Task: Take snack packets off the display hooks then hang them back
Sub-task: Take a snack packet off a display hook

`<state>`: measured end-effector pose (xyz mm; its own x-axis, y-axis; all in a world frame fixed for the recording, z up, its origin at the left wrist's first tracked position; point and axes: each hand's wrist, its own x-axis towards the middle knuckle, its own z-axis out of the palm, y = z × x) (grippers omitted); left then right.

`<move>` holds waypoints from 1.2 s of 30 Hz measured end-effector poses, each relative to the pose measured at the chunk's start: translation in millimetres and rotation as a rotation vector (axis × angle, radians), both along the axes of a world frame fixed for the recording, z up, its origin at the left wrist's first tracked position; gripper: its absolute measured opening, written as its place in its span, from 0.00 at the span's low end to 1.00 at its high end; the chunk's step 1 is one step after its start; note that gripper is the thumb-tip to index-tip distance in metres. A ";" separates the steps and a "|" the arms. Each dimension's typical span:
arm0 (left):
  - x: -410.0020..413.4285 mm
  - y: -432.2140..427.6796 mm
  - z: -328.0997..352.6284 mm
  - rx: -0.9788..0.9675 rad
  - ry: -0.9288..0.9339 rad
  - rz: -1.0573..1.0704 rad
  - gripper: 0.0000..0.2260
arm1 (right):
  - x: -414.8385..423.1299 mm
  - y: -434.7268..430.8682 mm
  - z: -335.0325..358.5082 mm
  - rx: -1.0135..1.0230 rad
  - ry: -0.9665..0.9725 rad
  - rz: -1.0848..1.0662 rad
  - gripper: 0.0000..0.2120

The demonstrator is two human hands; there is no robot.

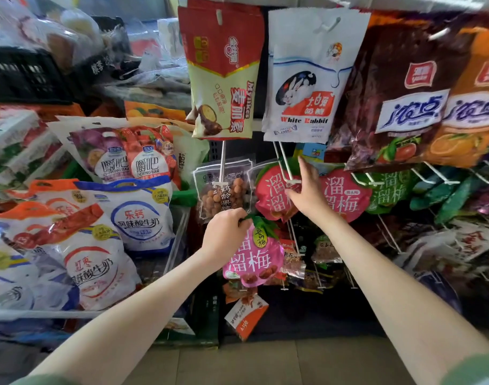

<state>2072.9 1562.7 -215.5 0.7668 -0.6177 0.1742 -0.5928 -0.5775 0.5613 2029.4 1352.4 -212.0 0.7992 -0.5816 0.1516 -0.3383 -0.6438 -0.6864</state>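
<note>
the left hand [226, 232] holds a pink packet [253, 258] by its green top edge, the fingers closed tight on that edge, and the packet hangs free below the hand, off any hook, in front of the lower rows of the rack. the right hand [307, 190] is higher and to the right, at the white hook [289, 173] that sticks out from the rack under the white rabbit bag [307, 79]. its fingers are spread a little; the index finger points up beside the wire and the thumb reaches to the left at the tip of the hook, but i cannot tell if the thumb really touches the wire. this hand holds nothing. behind the hook hangs a red round packet [273, 190] of the same plum brand, and just right of the hand there is another red one [344, 195], then a green one [387, 190]. to the left of the red packet a clear bag of nuts [223, 190] hangs on its own hook. above it hangs a red and yellow bag [223, 70], and at the top right are big brown and orange bags [421, 93]. on the left side, well apart from the hands, large bags of milk snacks [98, 232] lie in a pile. both forearms are bare, with green sleeves [471, 370] at the bottom corners.
</note>
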 end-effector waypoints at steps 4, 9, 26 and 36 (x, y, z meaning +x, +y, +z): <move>-1.1 -1.5 6.0 -0.034 -0.041 0.013 0.08 | 8.0 -4.0 8.3 -0.179 0.057 -0.127 0.18; -0.7 1.1 14.6 -0.063 -0.050 0.012 0.09 | 0.8 10.2 22.6 -0.019 -0.036 -0.083 0.09; -30.2 -9.3 0.9 -0.114 0.092 -0.209 0.07 | -88.5 40.9 42.9 0.017 0.146 0.140 0.10; -102.3 -67.9 -23.3 -0.045 0.084 -0.366 0.09 | -181.5 3.5 -9.7 0.169 0.172 0.006 0.08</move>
<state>1970.7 1494.8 -238.8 0.5099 -0.8464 0.1533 -0.7058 -0.3098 0.6370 1847.9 1356.0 -221.7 0.8085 -0.5821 -0.0863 -0.4559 -0.5268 -0.7174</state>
